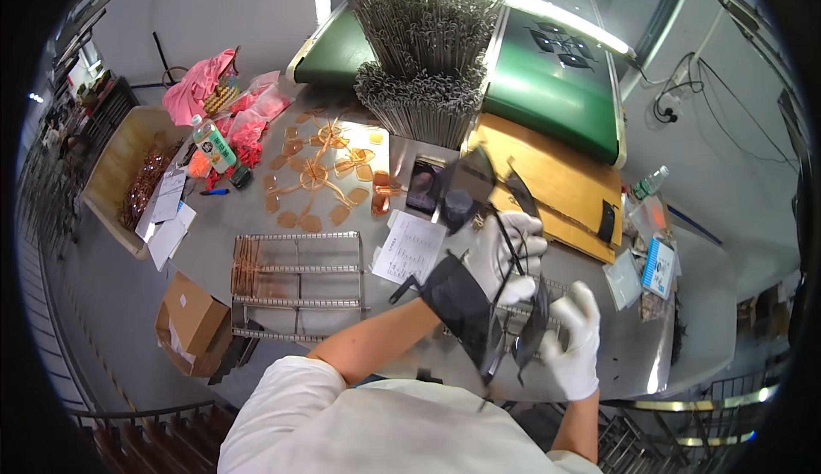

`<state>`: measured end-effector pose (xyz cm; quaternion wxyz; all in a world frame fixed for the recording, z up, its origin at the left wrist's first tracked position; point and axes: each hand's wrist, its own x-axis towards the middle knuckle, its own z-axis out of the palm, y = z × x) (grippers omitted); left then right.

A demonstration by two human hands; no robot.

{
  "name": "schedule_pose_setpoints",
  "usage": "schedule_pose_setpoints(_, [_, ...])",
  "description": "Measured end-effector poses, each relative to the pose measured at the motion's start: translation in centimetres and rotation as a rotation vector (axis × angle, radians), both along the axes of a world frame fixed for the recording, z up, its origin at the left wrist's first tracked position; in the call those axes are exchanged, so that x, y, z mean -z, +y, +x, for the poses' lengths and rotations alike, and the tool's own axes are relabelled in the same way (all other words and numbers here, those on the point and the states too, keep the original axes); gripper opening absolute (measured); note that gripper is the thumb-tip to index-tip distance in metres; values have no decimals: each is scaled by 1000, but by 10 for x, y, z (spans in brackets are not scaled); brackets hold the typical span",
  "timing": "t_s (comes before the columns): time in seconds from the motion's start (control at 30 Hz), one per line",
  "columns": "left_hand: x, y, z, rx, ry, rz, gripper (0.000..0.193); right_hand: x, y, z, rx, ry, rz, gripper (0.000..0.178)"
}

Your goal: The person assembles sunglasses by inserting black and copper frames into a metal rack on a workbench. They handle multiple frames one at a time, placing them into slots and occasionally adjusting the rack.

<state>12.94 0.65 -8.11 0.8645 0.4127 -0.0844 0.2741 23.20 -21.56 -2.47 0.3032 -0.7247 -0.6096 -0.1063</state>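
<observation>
My left hand [505, 256], in a white glove, is closed round the thin stems of a black lens tree. Large dark smoky lenses [466, 307] of this tree fan out on several sides of the glove, and some hide my forearm and the bench behind. Beside the tree's right edge is my right hand [575, 346], also white-gloved. Its fingers are curved and apart, with nothing visible between them. Below and left of the tree stands a wire rack [298, 306] holding a few orange pieces at its left end. Another rack is mostly hidden behind the tree.
Orange lens trees [314, 175] lie on the metal bench, near a handwritten sheet [409, 247] and a phone [425, 185]. Behind stand bundled metal rods [419, 102], green conveyors [552, 89] and cardboard [547, 183]. A drink bottle [218, 149] and bin [107, 175] are left.
</observation>
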Motion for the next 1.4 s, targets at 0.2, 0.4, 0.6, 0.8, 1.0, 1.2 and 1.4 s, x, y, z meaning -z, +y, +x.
schedule_pose_setpoints(0.2, [-64, -50, -11, -526, 73, 1102, 88, 78, 10, -4, 51, 1337, 10, 74])
schedule_pose_setpoints(0.4, [-67, -2, -63, -218, 46, 481, 72, -5, 51, -43, 27, 700, -583, 75])
schedule_pose_setpoints(0.6, [-61, 41, -148, -139, -295, -139, 88, 105, 34, -4, 51, 1610, -14, 47])
schedule_pose_setpoints(0.8, [-51, 34, -164, -160, -208, -135, 91, 175, 77, 1, 254, 1587, -214, 41])
schedule_pose_setpoints(1.0, [-60, 35, -179, -201, -224, -104, 87, 140, 71, 9, 207, 1385, -522, 51])
schedule_pose_setpoints(1.2, [-55, 46, -189, -209, -260, -78, 88, 129, 93, -17, 366, 649, -693, 73])
schedule_pose_setpoints(1.4, [-63, 28, -183, -315, -72, -21, 76, 68, 92, -21, 244, 167, -384, 92])
